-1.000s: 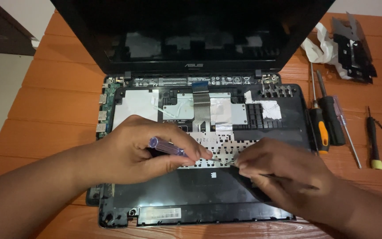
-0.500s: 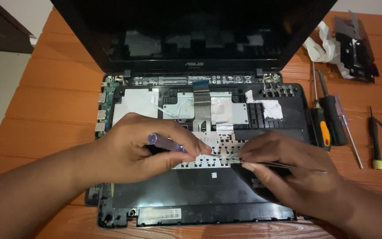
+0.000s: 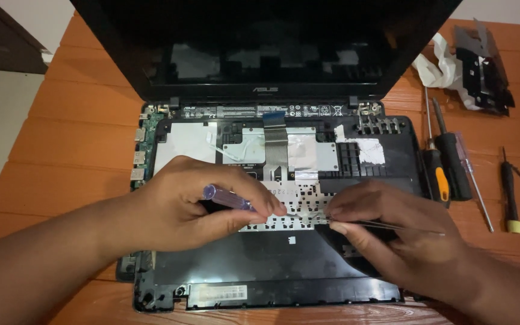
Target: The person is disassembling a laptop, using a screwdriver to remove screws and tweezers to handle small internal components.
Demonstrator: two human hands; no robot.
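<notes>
An orange wooden table point(image 3: 61, 114) carries an opened black laptop point(image 3: 272, 198), its dark screen point(image 3: 266, 48) tilted back and the keyboard deck stripped to show silver shielding and a flat ribbon cable point(image 3: 275, 141). Over the middle of the chassis lies a pale perforated keyboard plate point(image 3: 299, 204), where both hands meet. The left hand point(image 3: 194, 207) is closed around a small screwdriver with a clear purple handle point(image 3: 227, 197), its tip angled down to the plate. The right hand point(image 3: 401, 238) pinches thin metal tweezers point(image 3: 386, 225), fingers narrowed, the points resting at the plate's right part. Compared with half a second ago, the hands sit almost as they were; the right hand has crept slightly left along the plate, and the tweezers lie flatter. To the right of the laptop rest three loose screwdrivers point(image 3: 443, 168), and beyond them a black bracket part point(image 3: 482, 66) on white cloth.
</notes>
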